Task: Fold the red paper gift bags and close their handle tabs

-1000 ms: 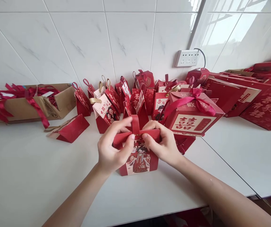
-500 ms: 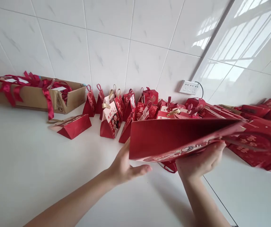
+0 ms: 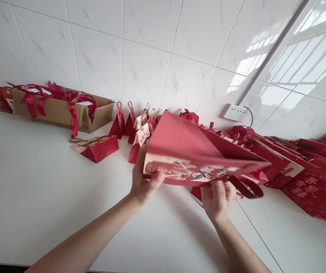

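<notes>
Held up over the white table is a red gift box (image 3: 185, 140) of folded card, with cartoon figures and a pale band on its near face. One side looks open, and a dark red ribbon handle (image 3: 248, 189) loops out at its right end. My left hand (image 3: 144, 180) grips the left end, thumb on the printed face, other fingers partly hidden behind it. My right hand (image 3: 218, 195) is closed at the lower edge near the handle; its fingertips are partly hidden under the card.
A cardboard box (image 3: 52, 115) of red ribbons stands back left, with a small gift box (image 3: 102, 148) lying before it. Several small triangular boxes (image 3: 118, 123) line the wall. Flat red bags (image 3: 313, 189) are stacked right. A power strip (image 3: 235, 113) sits by the tiles.
The gift box has tilted and turned, showing more of its inside and printed face. My left hand now grips its left end; my right hand has shifted slightly left. The view has shifted slightly.
</notes>
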Available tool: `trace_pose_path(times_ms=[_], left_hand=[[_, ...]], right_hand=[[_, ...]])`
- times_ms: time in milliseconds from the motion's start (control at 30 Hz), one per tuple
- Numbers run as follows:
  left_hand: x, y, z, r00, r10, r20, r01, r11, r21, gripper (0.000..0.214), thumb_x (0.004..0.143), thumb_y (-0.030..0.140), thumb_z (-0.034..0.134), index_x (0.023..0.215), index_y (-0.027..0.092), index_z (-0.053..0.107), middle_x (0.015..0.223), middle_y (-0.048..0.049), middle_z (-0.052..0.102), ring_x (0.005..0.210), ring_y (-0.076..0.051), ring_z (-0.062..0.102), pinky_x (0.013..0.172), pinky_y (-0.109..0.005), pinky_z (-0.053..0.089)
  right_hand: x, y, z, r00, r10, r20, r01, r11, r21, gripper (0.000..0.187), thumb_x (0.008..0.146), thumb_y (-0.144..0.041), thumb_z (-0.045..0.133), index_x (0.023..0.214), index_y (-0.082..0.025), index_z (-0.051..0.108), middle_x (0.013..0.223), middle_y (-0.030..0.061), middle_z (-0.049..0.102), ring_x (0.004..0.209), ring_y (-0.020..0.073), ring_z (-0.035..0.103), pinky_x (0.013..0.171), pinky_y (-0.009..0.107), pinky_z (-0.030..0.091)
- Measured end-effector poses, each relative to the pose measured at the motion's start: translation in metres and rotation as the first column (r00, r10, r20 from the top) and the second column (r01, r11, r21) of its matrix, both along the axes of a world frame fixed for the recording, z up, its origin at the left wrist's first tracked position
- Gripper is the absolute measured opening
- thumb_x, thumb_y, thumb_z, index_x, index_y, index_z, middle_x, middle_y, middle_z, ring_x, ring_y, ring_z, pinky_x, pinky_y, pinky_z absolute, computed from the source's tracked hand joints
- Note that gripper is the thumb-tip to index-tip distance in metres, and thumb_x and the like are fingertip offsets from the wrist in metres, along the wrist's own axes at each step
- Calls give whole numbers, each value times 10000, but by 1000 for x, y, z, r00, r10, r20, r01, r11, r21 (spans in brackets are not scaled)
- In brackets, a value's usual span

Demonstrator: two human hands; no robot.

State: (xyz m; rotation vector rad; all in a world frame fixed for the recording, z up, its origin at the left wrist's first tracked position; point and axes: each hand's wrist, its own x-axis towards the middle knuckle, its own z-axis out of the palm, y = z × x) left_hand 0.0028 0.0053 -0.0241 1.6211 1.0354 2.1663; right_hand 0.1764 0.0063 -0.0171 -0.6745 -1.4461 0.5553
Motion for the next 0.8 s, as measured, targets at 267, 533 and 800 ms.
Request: trace_pose_path(times_ms=[267,533,800], left_hand=[[1,3,14,921,-332,205,344,938,-26,679,810,764,372,1157,234,617,935,-132,703,1037,-307,667,779,-425,585],[-1,-2,20,926,-336,173,342,940,-7,580,821,710,446,1144,251,596,986,-110,701,1010,-295,680,755,-413,593],[-2,2,16,863,-383,330,396,918,31,603,815,645,494,1255,237,548,1165,-109,659,1092,-297,642,862,-398,558]], right_hand=[[-4,-7,19,906,298,-300,-395,849,-351,491,809,-528,584,494,-159,661,371,56,588,244,162,502,280,274,470],[-5,-3,21,845,376,-380,-513,769,-381,419,775,-466,636,485,-165,647,400,55,627,209,117,460,230,193,425],[-4,-4,12,884,405,-234,-461,836,-298,439,874,-534,562,642,-168,635,375,-1,572,270,151,527,311,254,509]])
